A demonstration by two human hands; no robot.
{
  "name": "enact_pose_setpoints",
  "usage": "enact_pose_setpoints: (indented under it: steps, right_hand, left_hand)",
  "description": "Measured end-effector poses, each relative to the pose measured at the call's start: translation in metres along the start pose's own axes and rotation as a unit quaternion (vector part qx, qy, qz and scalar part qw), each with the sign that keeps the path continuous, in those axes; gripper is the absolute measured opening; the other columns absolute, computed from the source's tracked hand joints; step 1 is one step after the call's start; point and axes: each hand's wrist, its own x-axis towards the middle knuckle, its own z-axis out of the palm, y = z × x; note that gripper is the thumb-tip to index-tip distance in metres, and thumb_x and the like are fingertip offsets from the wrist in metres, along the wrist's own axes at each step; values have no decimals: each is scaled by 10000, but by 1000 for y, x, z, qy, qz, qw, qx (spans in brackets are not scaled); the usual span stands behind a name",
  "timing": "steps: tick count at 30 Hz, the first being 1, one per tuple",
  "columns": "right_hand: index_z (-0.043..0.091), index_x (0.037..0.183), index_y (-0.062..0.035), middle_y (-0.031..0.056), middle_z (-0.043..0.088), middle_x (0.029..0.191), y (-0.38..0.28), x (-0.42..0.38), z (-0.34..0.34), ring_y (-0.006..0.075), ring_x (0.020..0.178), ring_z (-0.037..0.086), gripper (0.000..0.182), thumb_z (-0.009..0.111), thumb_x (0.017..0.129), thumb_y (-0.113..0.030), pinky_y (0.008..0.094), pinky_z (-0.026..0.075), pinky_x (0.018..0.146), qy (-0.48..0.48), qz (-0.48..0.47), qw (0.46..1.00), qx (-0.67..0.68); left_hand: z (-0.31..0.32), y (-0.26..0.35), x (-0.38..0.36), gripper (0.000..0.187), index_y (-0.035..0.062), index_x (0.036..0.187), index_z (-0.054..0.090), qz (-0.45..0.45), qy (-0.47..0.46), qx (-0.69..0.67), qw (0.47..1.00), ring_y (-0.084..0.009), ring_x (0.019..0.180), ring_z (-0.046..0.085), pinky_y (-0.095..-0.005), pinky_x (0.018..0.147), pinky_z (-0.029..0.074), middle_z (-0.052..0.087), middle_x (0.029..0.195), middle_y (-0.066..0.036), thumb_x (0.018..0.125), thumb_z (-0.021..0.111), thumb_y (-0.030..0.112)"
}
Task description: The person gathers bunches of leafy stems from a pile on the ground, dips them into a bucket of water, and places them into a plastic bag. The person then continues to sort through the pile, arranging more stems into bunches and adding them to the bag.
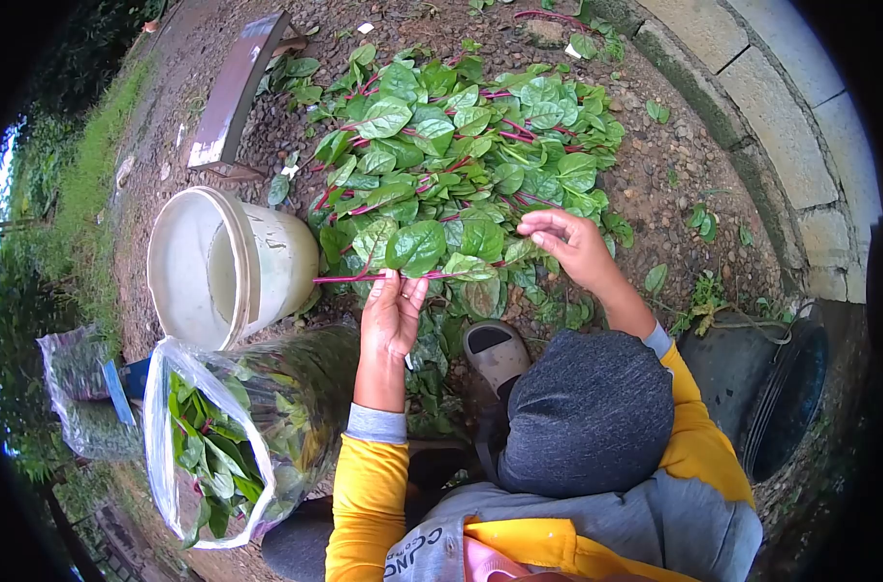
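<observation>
- The leafy stem lies across the front of the body, raised over the near edge of the pile, its long axis running roughly left to right. Its bare purple end sticks out to the left of the grip; its broad green leaves spread to the right and on the far side.
- The left hand is clamped on that stem, thumb and fingers closed round it from the near side, nearer the bare end than the leafy one.
- The right hand is beyond the leafy end, palm turned inward, thumb and fingertips a little apart with nothing seen between them. The left is the nearer hand, being on the stem.
- Just beyond both hands, the pile of greens spreads over stony ground, with loose leaves around it.
- To the left, a white bucket stands beside the pile, near the stem's bare end. Nearer the body is a clear plastic bag with greens inside, its mouth open.
- Farther out are a low bench at far left, grass beyond it, a dark bin at right, and a concrete block edging curving round the far right.
</observation>
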Motion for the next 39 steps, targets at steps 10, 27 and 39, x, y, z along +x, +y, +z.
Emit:
enact_pose_setpoints:
  steps: [10,27,39]
  right_hand:
    - [664,963,-93,66,648,868,-19,2,63,248,871,584,298,744,686,-167,364,463,810,-34,-333,865,-374]
    - [593,1048,-51,57,654,916,24,-4,-108,130,811,601,199,603,900,-183,280,511,689,181,134,932,283]
    - [558,1164,-15,61,638,949,47,-61,-196,154,827,622,305,572,909,-182,277,536,678,234,95,898,359]
  left_hand:
    - [19,-26,-1,194,45,1090,533,-12,34,13,999,-173,846,622,-318,774,551,614,978,-62,923,559,141]
    - [1,-33,-27,465,-25,1312,423,-61,-10,183,981,-233,1098,571,-325,894,456,546,1250,-172,920,568,179]
    - [-24,-32,-22,413,8,1271,478,-62,10,195,979,-209,1056,591,-309,852,480,580,1210,-130,924,564,214]
